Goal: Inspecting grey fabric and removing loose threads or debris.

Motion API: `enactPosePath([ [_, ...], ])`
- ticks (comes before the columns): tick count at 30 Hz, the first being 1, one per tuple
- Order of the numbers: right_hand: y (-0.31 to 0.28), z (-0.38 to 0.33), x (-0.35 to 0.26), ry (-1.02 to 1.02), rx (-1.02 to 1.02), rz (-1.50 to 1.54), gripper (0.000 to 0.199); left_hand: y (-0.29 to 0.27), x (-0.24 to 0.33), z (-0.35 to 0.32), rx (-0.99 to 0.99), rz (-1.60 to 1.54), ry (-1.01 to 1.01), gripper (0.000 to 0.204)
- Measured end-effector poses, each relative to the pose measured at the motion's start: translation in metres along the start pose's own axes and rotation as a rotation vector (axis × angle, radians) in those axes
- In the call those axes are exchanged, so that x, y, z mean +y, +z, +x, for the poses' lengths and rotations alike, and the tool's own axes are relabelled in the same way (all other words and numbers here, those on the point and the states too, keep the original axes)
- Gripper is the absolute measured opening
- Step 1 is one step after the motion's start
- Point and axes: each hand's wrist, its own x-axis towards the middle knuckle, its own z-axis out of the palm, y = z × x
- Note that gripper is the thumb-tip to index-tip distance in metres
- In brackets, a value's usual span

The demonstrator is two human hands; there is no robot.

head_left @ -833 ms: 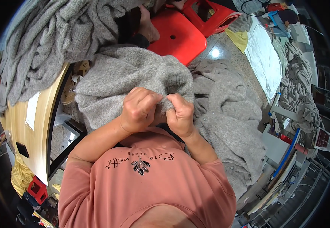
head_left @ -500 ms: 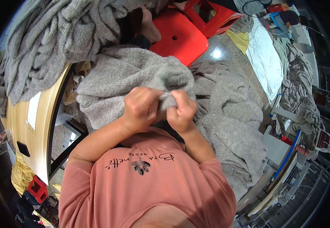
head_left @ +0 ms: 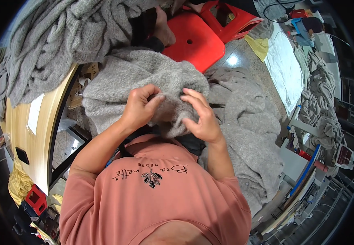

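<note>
A grey fuzzy knit garment (head_left: 124, 73) lies bunched over my lap, with its folds rising in front of me. Over its middle, my left hand (head_left: 142, 107) is closed, thumb and curled forefinger brought together in a pinch. What sits between those fingertips, if anything, is too small to make out. To its right, my right hand (head_left: 202, 118) is open, fingers and thumb apart, close above the right part of the knit. A gap of grey fabric shows between the two hands.
More grey knitwear (head_left: 246, 130) is heaped at my right, and a large pile (head_left: 66, 45) covers the far end of the wooden table (head_left: 48, 126). A phone (head_left: 22, 155) rests on that table. Ahead is a red stool (head_left: 193, 41), with a person's bare foot (head_left: 164, 30) beside it.
My hands, both closed and close together on the fabric before, have moved apart. The right one has opened and its bunch of grey knit has dropped back into the garment.
</note>
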Motion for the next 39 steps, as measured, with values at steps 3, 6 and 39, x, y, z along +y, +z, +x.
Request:
enactPosePath([
  [3, 0.008, 0.013, -0.009, 0.011, -0.075, 0.164, 0.016, 0.003, 0.007, -0.002, -0.058, -0.058, 0.081, 0.009],
  [6, 0.019, 0.009, 0.000, 0.075, 0.003, 0.214, 0.007, 0.001, 0.013, -0.002, -0.086, -0.090, 0.106, 0.007],
  [39, 0.037, -0.056, 0.012, 0.524, 0.254, 0.210, 0.023, -0.011, 0.018, 0.016, -0.103, -0.895, -0.327, 0.005],
])
